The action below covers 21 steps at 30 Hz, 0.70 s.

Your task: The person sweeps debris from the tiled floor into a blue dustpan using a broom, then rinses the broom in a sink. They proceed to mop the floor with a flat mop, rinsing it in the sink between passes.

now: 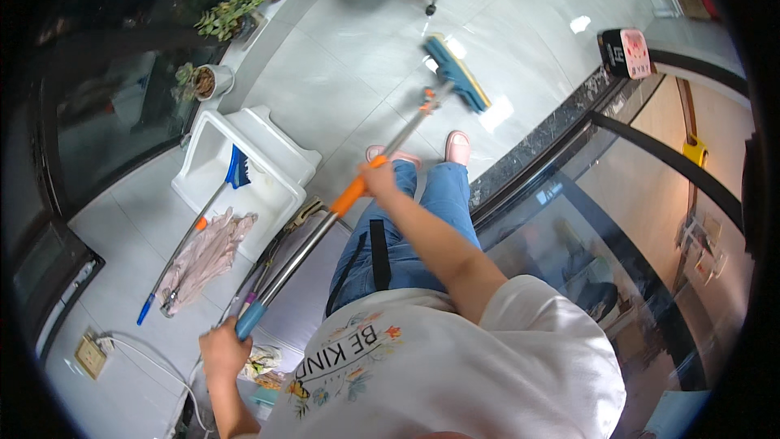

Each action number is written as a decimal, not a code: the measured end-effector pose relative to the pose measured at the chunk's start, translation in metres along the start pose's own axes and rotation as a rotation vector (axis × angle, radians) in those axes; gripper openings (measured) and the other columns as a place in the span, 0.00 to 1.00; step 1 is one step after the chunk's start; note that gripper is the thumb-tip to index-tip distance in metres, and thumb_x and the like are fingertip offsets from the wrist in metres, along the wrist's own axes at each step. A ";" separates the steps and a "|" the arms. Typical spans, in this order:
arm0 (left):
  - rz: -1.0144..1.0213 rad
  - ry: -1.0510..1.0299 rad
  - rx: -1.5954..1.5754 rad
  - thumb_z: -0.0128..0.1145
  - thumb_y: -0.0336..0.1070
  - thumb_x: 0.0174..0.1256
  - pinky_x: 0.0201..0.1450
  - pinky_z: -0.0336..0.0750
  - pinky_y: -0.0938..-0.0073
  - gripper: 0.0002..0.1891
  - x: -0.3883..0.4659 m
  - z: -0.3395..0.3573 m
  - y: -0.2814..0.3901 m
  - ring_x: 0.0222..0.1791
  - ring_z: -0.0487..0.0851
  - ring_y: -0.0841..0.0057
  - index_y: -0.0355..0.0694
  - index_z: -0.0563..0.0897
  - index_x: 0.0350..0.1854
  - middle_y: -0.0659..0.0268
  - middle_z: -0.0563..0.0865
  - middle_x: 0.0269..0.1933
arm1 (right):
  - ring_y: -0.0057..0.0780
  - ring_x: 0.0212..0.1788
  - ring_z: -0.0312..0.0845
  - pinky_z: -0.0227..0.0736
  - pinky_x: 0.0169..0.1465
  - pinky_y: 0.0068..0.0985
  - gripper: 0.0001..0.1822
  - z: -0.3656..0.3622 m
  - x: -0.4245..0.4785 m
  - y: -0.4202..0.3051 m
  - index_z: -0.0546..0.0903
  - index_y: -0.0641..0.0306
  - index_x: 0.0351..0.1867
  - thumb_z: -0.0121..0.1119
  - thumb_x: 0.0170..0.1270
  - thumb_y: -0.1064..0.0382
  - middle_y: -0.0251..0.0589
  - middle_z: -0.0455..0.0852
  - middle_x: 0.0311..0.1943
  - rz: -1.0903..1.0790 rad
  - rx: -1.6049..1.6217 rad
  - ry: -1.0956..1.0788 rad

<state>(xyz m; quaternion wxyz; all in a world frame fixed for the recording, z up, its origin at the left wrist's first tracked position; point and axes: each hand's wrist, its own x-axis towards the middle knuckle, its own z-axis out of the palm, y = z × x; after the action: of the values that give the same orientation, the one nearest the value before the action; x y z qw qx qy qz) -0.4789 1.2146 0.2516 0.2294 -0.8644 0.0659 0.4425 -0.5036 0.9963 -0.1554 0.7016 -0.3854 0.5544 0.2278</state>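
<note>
I hold a sponge mop by its long metal pole [301,254], which slants away from me. My left hand [225,347] grips the blue-grey end of the pole low on the left. Further up, my right hand [379,182] is closed around the pole by the orange sleeve [350,196]. The blue-green mop head [457,73], with a yellowish edge strip, lies on the glossy tiled floor [341,67] beyond my feet. Orange parts [429,100] sit on the pole near the head.
Left stands a white utility sink [277,186] with a blue brush [238,167] and a pinkish cloth mop [210,259] by it. Potted plants [213,81] line the window ledge. A glass sliding door [542,244] flanks my right. A white cord [152,358] runs from a wall socket [90,356].
</note>
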 end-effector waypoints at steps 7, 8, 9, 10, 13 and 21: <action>0.447 0.130 -0.124 0.62 0.37 0.47 0.34 0.73 0.58 0.12 0.099 -0.027 0.089 0.29 0.82 0.59 0.40 0.75 0.32 0.58 0.82 0.22 | 0.33 0.24 0.75 0.70 0.20 0.32 0.16 -0.162 0.076 -0.003 0.72 0.65 0.35 0.59 0.58 0.53 0.39 0.75 0.25 -0.151 0.217 0.271; 0.502 0.170 -0.147 0.61 0.35 0.48 0.33 0.73 0.59 0.10 0.114 -0.030 0.100 0.29 0.82 0.59 0.41 0.75 0.30 0.58 0.82 0.22 | 0.33 0.25 0.76 0.71 0.21 0.32 0.17 -0.186 0.089 -0.001 0.71 0.65 0.36 0.58 0.58 0.53 0.39 0.75 0.26 -0.149 0.252 0.249; 0.554 0.208 -0.167 0.60 0.33 0.49 0.32 0.73 0.60 0.08 0.128 -0.034 0.109 0.28 0.82 0.60 0.41 0.75 0.29 0.59 0.82 0.22 | 0.33 0.27 0.76 0.73 0.22 0.33 0.17 -0.202 0.099 -0.001 0.71 0.65 0.36 0.57 0.59 0.53 0.39 0.75 0.27 -0.143 0.286 0.225; 0.565 0.236 -0.168 0.59 0.32 0.49 0.32 0.74 0.61 0.06 0.137 -0.038 0.117 0.27 0.83 0.61 0.40 0.75 0.29 0.59 0.82 0.22 | 0.33 0.27 0.76 0.74 0.24 0.33 0.16 -0.200 0.096 -0.008 0.70 0.65 0.37 0.55 0.59 0.53 0.39 0.74 0.28 -0.151 0.312 0.268; 0.604 0.253 -0.145 0.56 0.28 0.48 0.30 0.75 0.64 0.04 0.153 -0.043 0.120 0.25 0.83 0.63 0.40 0.77 0.28 0.59 0.82 0.22 | 0.34 0.28 0.76 0.77 0.29 0.35 0.13 -0.194 0.084 -0.034 0.69 0.64 0.37 0.50 0.60 0.56 0.40 0.73 0.30 -0.131 0.358 0.164; 0.483 0.249 -0.163 0.56 0.29 0.48 0.33 0.75 0.64 0.03 0.135 -0.062 0.024 0.26 0.83 0.62 0.40 0.77 0.26 0.60 0.82 0.22 | 0.41 0.34 0.75 0.75 0.36 0.44 0.13 -0.110 0.115 -0.001 0.65 0.64 0.42 0.43 0.68 0.55 0.45 0.71 0.33 -0.029 0.387 -0.027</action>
<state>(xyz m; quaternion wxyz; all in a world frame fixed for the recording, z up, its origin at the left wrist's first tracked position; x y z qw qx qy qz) -0.3596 1.1769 0.1669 0.0374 -0.8870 0.2620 0.3784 -0.5371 0.8965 -0.2745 0.7732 -0.2479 0.5729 0.1119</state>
